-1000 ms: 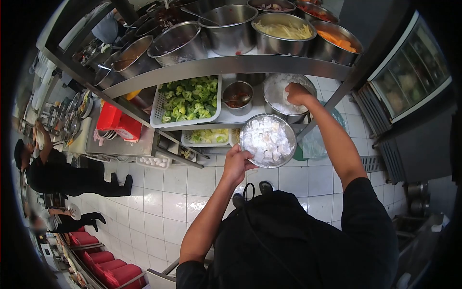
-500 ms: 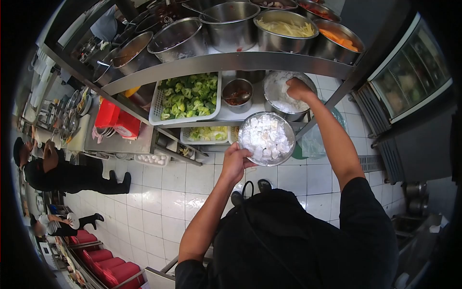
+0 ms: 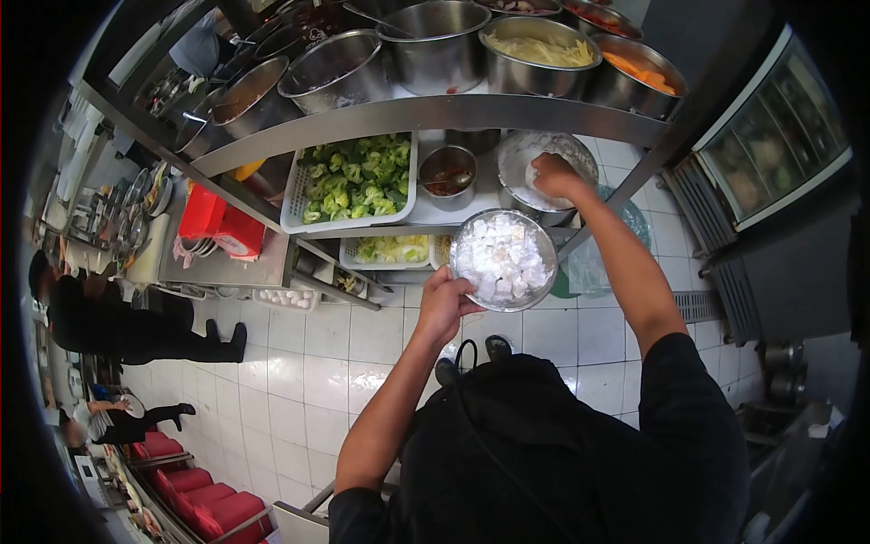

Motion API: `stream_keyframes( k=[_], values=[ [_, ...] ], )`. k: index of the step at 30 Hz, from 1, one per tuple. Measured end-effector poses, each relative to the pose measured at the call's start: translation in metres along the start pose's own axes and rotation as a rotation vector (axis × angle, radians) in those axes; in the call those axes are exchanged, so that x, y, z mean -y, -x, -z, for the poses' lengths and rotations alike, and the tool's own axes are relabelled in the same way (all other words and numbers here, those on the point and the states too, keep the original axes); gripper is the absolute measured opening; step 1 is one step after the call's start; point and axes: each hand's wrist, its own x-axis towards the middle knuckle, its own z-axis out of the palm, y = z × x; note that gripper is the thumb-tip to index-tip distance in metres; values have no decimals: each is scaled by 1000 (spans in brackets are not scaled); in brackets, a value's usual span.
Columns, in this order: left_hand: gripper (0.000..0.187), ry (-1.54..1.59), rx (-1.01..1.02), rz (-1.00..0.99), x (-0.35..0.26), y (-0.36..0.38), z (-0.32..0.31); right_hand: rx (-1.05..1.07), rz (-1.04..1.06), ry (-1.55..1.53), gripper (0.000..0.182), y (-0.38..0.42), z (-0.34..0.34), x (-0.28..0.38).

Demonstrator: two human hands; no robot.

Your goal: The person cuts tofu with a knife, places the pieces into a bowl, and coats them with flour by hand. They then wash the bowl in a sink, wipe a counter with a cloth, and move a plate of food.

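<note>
My left hand [image 3: 443,306] grips the rim of a round metal bowl [image 3: 546,288] from its left side, thumb over the edge. Heaped in the bowl are pale cubes [image 3: 504,258] coated in white powder. Beyond it, on the lower shelf, stands a metal pot [image 3: 582,150] holding loose white powder [image 3: 517,170]. My right hand [image 3: 557,178] reaches into that pot, its curled fingers closed on some powder. To the pot's left sits a small metal pot [image 3: 447,170] with dark reddish contents and a spoon.
A white basket of broccoli [image 3: 355,181] shares the lower shelf. Metal pots of cut vegetables [image 3: 541,50] line the upper shelf, whose steel edge [image 3: 435,114] crosses above my hands. A person in black [image 3: 136,317] stands at left; another person [image 3: 109,419] carries a plate. A glass-door fridge [image 3: 770,136] is at right.
My right hand has shifted slightly left and down inside the powder pot. The bowl in my left hand stays almost in place. The person with the plate at left has moved a little.
</note>
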Motion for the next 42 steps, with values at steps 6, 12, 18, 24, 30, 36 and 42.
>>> stream_keyframes(
  k=[6, 12, 18, 24, 30, 36, 42],
  values=[
    [23, -17, -1, 15, 1, -3, 1, 4, 24, -86, 28, 2, 16, -6],
    [23, 11, -1, 10, 0, -2, -1, 50, -118, -379, 30, 15, 32, 6],
    [24, 15, 6, -7, -2, -2, -1, 148, -52, -521, 32, 36, 48, 29],
    [25, 16, 19, -1, -1, -3, 3, 106, 76, -70, 33, 32, 55, 37],
    [24, 23, -36, -9, -3, 3, 3, 308, 32, 144, 41, 13, 14, 12],
    [23, -2, -38, -11, 0, 0, 6, 259, 41, 69, 40, 14, 4, 12],
    [24, -3, -26, -9, 0, -1, 6, 194, -22, -49, 36, 14, 20, 10]
  ],
)
